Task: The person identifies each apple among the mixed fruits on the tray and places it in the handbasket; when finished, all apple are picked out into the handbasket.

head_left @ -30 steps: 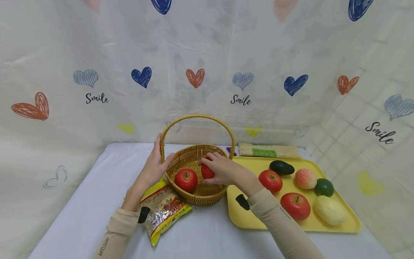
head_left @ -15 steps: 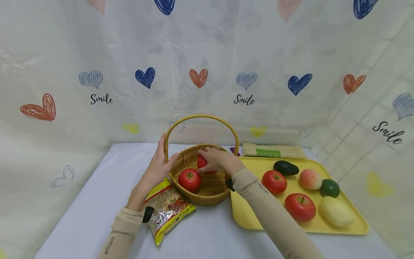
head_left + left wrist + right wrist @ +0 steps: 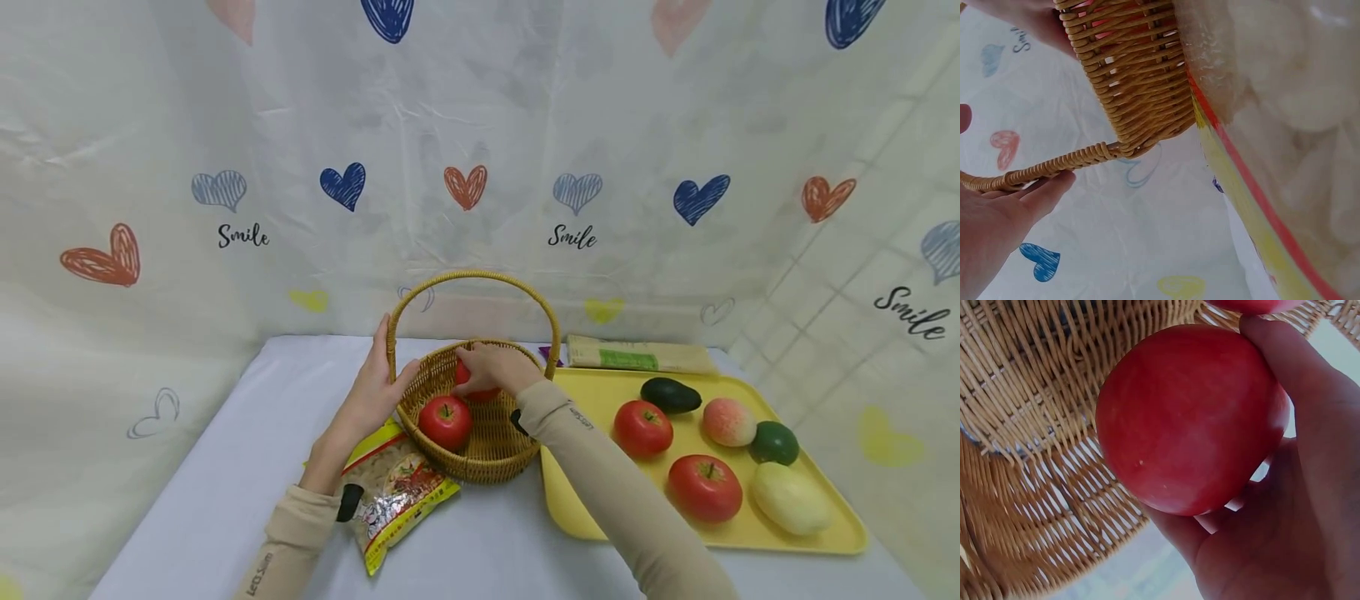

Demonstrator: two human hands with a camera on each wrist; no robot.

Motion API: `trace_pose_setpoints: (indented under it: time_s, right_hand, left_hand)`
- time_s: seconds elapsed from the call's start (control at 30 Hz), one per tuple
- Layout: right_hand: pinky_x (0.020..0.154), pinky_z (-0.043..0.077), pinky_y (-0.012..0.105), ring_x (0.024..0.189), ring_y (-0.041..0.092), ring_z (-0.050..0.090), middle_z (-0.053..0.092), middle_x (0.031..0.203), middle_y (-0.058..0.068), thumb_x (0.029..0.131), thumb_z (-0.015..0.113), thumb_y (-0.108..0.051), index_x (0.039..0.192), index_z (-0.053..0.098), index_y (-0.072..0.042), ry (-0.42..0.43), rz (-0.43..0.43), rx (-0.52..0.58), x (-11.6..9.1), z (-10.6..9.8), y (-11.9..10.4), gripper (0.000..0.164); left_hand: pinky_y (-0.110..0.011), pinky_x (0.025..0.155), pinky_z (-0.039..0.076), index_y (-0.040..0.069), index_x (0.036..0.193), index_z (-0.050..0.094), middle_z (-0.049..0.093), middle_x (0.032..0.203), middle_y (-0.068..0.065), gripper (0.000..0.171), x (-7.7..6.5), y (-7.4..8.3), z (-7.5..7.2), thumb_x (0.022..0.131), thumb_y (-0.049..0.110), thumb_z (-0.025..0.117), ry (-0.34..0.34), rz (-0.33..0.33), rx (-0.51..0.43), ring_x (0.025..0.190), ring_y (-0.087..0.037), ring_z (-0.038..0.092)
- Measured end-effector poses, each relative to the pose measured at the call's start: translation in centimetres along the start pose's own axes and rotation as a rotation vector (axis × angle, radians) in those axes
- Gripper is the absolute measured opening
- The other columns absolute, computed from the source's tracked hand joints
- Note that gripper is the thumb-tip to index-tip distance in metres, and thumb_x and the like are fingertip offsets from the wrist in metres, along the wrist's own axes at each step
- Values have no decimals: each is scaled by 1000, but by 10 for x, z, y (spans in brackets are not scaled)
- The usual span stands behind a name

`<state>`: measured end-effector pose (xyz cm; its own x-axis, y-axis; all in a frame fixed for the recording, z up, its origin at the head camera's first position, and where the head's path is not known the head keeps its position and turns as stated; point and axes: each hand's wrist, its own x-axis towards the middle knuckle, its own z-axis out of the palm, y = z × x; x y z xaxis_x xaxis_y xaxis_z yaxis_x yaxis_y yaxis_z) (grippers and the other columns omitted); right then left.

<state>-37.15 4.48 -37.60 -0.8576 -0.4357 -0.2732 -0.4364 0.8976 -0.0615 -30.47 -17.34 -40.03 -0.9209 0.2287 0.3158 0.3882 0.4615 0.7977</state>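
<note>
A wicker basket (image 3: 487,472) with a tall arched handle (image 3: 477,274) stands mid-table. My right hand (image 3: 497,368) reaches inside and grips a red apple (image 3: 1191,419), thumb on one side and fingers on the other. In the head view the hand covers much of that apple. A second red apple (image 3: 446,422) rests in the basket's front left. My left hand (image 3: 373,390) is at the handle's left side. In the left wrist view its extended fingers (image 3: 1047,195) lie along the outside of the handle, with the thumb apart from it.
A clear food bag with yellow edges (image 3: 401,492) lies against the basket's front left. On the right, a yellow tray (image 3: 581,500) holds two apples (image 3: 705,488), a peach (image 3: 729,422), an avocado-like dark fruit (image 3: 671,395) and other fruit. A long beige packet (image 3: 641,355) lies behind it.
My right hand has carried its apple leftward and a little back inside the basket, closer to the other apple. The left hand has stayed at the handle. The head view has shifted slightly.
</note>
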Motion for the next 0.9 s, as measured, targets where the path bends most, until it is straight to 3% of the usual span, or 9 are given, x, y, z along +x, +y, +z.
trace_pose_setpoints:
  time_s: [0.6,0.9]
  right_hand:
    - [127,31,48,158,33,29,26,170,16,100,61,-52,165,26,-17,-57,18,32,11,9,0,82]
    - [126,32,50,157,35,30,27,170,16,101,58,-54,165,26,-18,-59,34,46,13,14,2,80]
  left_hand:
    - [-64,123,26,27,164,-16,-1,174,-16,94,-2,1,-1,105,53,51,-8,-18,-3,159,-43,13]
    - [-64,124,25,29,164,-17,-1,174,-14,93,-2,2,-1,105,53,50,-10,-15,5,159,-41,12]
